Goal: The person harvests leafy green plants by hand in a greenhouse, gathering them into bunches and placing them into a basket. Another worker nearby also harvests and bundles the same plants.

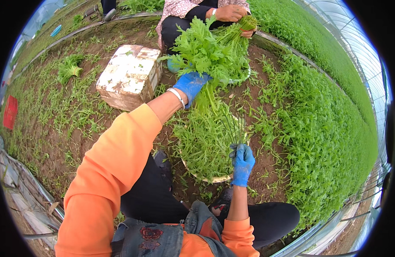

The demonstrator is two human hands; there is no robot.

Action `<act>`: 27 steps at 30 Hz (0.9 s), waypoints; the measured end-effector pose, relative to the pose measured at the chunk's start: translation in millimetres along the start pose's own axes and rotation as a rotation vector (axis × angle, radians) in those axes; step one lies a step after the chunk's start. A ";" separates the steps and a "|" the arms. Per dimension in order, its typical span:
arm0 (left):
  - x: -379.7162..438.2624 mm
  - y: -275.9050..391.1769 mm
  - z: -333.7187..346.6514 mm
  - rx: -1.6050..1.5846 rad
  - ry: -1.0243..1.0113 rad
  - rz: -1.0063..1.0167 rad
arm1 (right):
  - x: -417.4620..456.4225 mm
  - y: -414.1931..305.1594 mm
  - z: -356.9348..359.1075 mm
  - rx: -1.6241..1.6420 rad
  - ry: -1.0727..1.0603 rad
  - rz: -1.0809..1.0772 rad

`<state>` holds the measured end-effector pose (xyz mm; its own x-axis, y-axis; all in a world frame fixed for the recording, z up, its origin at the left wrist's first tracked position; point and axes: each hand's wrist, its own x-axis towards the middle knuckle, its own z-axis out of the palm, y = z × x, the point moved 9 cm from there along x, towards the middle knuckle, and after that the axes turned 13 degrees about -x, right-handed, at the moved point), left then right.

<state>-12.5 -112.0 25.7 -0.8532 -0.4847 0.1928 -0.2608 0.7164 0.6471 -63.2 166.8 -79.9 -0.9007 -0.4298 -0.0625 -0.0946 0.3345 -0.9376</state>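
My left hand (191, 86), in a blue glove with a white bracelet at the wrist, grips a bunch of leafy greens (200, 48). Its lobed leaves spread beyond the hand, and its pale stems hang back toward me. In my right hand (243, 163), also gloved in blue, is a small tool with thin dark tines fanning out, like a hand rake (233, 129). Beneath the tines lies a heap of loose greens (203, 147) in a round, pale basin (216, 179). My right hand is over the basin's right edge; most of the rim is hidden.
Across from me a person (229, 13) holds a banded bundle of greens (247, 24) above another basin (244, 77). A soiled white box (128, 75) stands left of my left hand. A tied bunch (69, 69) and a red crate (10, 112) lie farther left. Dense greens (326, 144) grow at right.
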 end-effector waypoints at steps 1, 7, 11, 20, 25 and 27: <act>-2.7 -4.1 0.0 0.046 -0.015 -0.008 | -3.2 -34.8 9.7 0.048 -0.039 -0.040; 7.9 29.4 4.1 0.188 -0.020 0.146 | 33.1 10.1 17.4 -0.432 -0.137 -0.072; 6.3 17.2 -20.5 0.108 0.171 0.212 | 18.8 40.2 6.5 -0.358 -0.083 0.003; -3.2 12.2 -14.8 -1.574 0.411 -0.494 | 46.0 6.7 -0.2 -0.747 0.212 -0.436; -4.5 0.0 8.5 -1.630 0.258 -0.587 | -14.3 -167.9 31.7 -0.647 0.415 -0.987; 0.2 3.6 20.2 -1.716 0.206 -0.567 | -15.1 -193.3 54.0 -0.675 0.358 -1.094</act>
<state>-22.8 -99.3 13.1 -0.7386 -0.6013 -0.3048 0.3482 -0.7274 0.5913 -8.4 63.4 83.8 -0.2778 -0.5343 0.7983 -0.9317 0.3523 -0.0885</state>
